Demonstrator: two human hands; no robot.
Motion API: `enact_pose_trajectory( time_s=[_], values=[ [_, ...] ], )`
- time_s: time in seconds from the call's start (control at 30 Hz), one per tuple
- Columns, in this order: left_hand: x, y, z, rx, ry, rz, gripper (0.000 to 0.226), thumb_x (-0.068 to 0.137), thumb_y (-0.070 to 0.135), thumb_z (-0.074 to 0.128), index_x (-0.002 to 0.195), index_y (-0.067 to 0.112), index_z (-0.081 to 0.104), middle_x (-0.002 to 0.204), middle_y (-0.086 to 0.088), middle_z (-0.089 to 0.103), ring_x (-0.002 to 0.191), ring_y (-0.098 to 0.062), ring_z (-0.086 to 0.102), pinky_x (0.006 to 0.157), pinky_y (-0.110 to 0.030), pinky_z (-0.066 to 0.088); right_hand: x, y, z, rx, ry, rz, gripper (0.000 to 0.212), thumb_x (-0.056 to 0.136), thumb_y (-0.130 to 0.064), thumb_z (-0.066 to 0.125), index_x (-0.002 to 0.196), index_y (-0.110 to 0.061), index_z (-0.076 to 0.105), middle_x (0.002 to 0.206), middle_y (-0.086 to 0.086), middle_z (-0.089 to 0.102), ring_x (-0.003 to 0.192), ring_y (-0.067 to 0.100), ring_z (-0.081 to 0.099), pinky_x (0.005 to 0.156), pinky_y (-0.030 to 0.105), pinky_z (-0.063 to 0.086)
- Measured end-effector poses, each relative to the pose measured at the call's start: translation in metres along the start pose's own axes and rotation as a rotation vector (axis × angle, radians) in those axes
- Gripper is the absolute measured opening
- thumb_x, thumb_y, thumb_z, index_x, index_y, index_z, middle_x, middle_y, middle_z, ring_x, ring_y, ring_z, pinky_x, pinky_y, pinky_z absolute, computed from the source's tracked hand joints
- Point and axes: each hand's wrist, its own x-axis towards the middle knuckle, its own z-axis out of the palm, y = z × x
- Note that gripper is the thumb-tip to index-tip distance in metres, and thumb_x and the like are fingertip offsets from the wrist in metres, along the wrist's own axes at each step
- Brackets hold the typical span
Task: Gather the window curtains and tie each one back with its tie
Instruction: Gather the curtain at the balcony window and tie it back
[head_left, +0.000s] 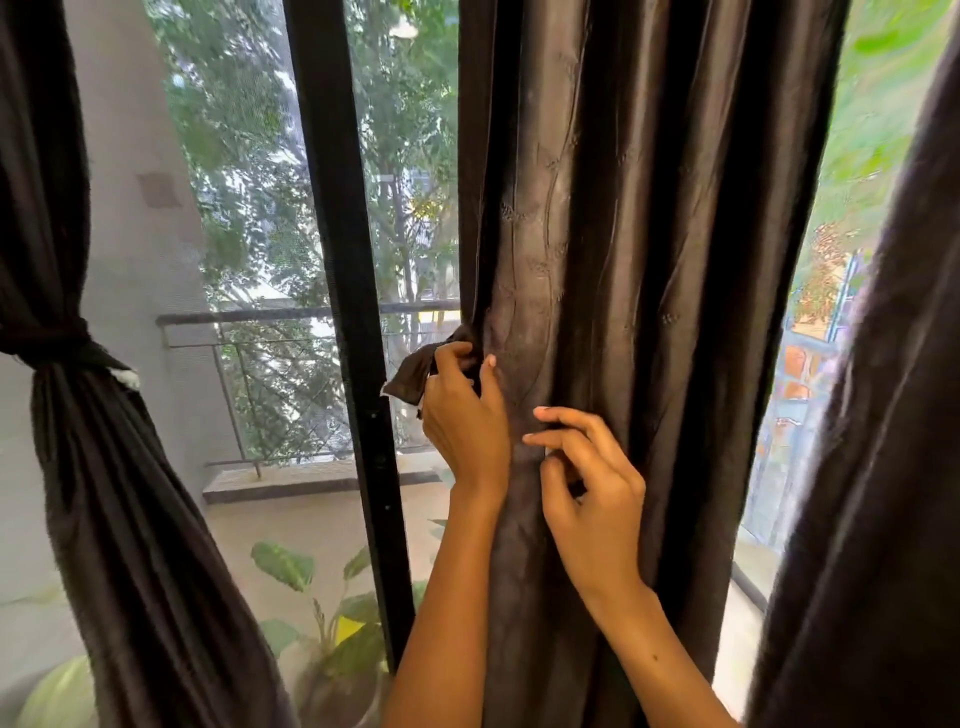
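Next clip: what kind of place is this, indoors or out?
Most likely a room in a home, at a tall window onto a balcony. Dark curtains hang over a black window frame; beyond the glass are a railing, a potted plant and trees.

balcony floor | pale, beyond the glass; leafy potted plant standing on it

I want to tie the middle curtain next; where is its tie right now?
In the head view, the tie sticks out at the middle curtain's left edge, pinched by the left hand, just right of the black window frame.
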Motion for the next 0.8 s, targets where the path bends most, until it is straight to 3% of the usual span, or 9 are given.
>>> enact_pose_trajectory(
  time_s=[0.1,0.23,0.33,0.47,0.57,0.7,0.8],
  values=[
    [0.003,0.0,-0.006,-0.059,0.004,-0.011,0.015,0.088,0.018,0.065,0.102,0.014,0.06,0.089,0.003,0.069,0.081,-0.012,0.065,0.071,-0.024,0.049,-0.001,-0.007,0.003,0.026,-0.009,0.007,0.024,0.083,0.011,0.061,0.091,-0.009,0.072,0.111,-0.003,0.065,0.092,-0.003,0.06,0.068,0.013,0.051],
    [0.002,-0.002,-0.022,-0.187,-0.016,-0.04,0.016,0.084,0.014,0.069,0.098,0.013,0.062,0.081,0.005,0.07,0.079,-0.008,0.066,0.07,-0.032,0.054,-0.002,-0.015,0.007,0.076,-0.021,0.037,0.025,0.085,0.009,0.059,0.094,-0.011,0.072,0.111,-0.003,0.064,0.082,0.006,0.062,0.058,0.025,0.051],
    [-0.004,0.001,-0.034,-0.277,-0.048,-0.023,0.022,0.081,0.011,0.073,0.1,0.014,0.063,0.077,0.008,0.069,0.078,-0.003,0.066,0.07,-0.027,0.055,-0.001,-0.026,0.011,0.1,-0.017,0.087,0.024,0.086,0.005,0.06,0.101,-0.01,0.07,0.116,-0.001,0.063,0.09,0.007,0.063,0.066,0.024,0.052],
    [-0.011,0.006,-0.039,-0.339,-0.099,0.003,0.019,0.086,0.008,0.066,0.103,0.014,0.063,0.077,0.014,0.067,0.078,0.004,0.065,0.067,-0.009,0.048,0.005,-0.035,0.017,0.076,-0.009,0.171,0.024,0.086,0.002,0.061,0.107,-0.008,0.068,0.125,0.002,0.059,0.102,0.007,0.059,0.078,0.034,0.056],
    [-0.009,0.006,-0.037,-0.3,-0.113,-0.031,0.017,0.09,0.013,0.062,0.107,0.016,0.063,0.084,0.004,0.069,0.08,-0.003,0.065,0.07,-0.016,0.051,0.005,-0.035,0.013,0.051,-0.004,0.173,0.019,0.087,-0.001,0.062,0.102,-0.011,0.069,0.125,0.0,0.059,0.087,0.002,0.056,0.072,0.03,0.054],
    [-0.005,0.012,-0.028,-0.229,-0.198,-0.013,0.033,0.094,0.031,0.057,0.126,0.028,0.055,0.085,0.007,0.066,0.078,-0.001,0.062,0.067,-0.017,0.049,0.001,-0.029,0.01,0.04,-0.014,0.203,0.017,0.087,-0.001,0.063,0.098,-0.011,0.071,0.123,-0.002,0.06,0.101,0.009,0.062,0.08,0.034,0.057],
    [0.012,0.018,-0.019,-0.103,-0.338,0.006,0.039,0.093,0.031,0.057,0.132,0.028,0.052,0.084,0.001,0.067,0.081,-0.01,0.062,0.073,-0.028,0.053,0.001,-0.026,0.006,0.037,-0.017,0.199,0.018,0.087,0.0,0.063,0.096,-0.013,0.071,0.12,-0.006,0.061,0.102,0.007,0.061,0.081,0.025,0.056]
  ],
)
